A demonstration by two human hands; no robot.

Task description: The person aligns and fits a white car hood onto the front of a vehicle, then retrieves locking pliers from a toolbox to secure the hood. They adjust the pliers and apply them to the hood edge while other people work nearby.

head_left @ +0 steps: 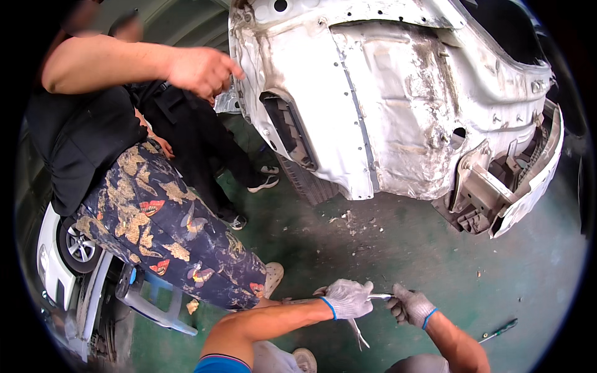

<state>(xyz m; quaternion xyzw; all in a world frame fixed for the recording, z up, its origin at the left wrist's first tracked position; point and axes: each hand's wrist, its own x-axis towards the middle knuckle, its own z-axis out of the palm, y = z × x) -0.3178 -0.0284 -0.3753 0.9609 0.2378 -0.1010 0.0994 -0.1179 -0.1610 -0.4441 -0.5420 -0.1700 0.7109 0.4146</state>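
My left hand (348,299), in a grey-white knit glove with a blue cuff, is closed round a slim, shiny silver metal tool (379,296). My right hand (411,306), gloved alike, grips the other end of it. The tool lies roughly level between the two hands, low over the floor; its exact kind is covered by my fingers. Below my left hand a thin, pale metal piece (359,336) with a split end hangs down; whether it belongs to the same tool I cannot tell. Ahead stands a stripped white car body (398,105) with dirt and rust stains.
A person in patterned trousers (180,224) stands close on my left, one hand (208,71) stretched toward the car body. Behind is another person in black (205,137). A green-handled screwdriver (500,330) lies at right on the green floor (398,248). A blue-grey frame (155,298) stands left.
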